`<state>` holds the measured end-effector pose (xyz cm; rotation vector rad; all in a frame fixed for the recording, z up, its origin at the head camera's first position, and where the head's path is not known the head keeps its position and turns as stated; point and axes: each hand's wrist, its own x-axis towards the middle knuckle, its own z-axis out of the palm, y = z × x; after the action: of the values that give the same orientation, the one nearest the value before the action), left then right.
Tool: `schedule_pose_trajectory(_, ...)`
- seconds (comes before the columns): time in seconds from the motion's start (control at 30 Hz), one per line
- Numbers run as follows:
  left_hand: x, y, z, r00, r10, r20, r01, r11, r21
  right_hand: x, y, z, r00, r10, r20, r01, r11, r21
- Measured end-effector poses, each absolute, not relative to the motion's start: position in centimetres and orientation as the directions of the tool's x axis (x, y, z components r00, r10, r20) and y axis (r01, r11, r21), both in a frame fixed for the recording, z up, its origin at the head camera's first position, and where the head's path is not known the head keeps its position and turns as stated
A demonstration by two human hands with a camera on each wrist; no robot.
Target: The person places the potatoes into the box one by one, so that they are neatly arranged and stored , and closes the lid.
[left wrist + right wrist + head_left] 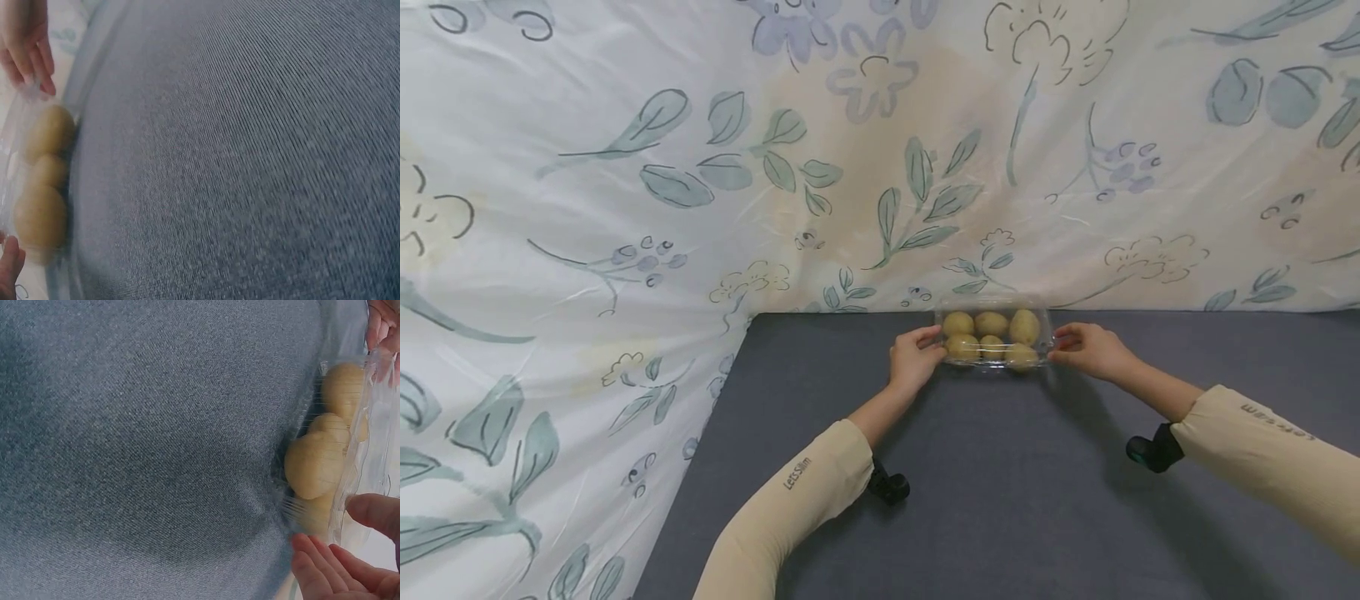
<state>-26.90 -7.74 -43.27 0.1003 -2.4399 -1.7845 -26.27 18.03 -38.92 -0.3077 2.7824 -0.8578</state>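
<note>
A clear plastic clamshell container (1045, 320) sits at the far edge of the dark table, with several potatoes (991, 324) visible inside in two rows. My left hand (915, 360) holds its left end, and my right hand (1092, 350) holds the right end. In the right wrist view the thumb of the right hand (369, 550) lies on the container's rim (350, 481), with the fingers below at the side wall. The left wrist view catches only the edge of the left hand (10, 265) beside the potatoes (41, 215).
Dark grey cloth (1000, 492) covers the table. Close behind the container hangs a pale curtain (880, 167) with a leaf and flower print, which also runs along the table's left side. Each sleeved forearm carries a small black wrist camera (891, 487).
</note>
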Motion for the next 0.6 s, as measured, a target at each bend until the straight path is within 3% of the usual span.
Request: schedule_pose_trajectory(0.6,-26.66,-7.67,-43.42,-0.991,-0.116,0.068,0.03,0.301,0.953,-25.98,17.66,-39.89,-0.961,-0.265,-0.081,-0.159,0.767,-0.622)
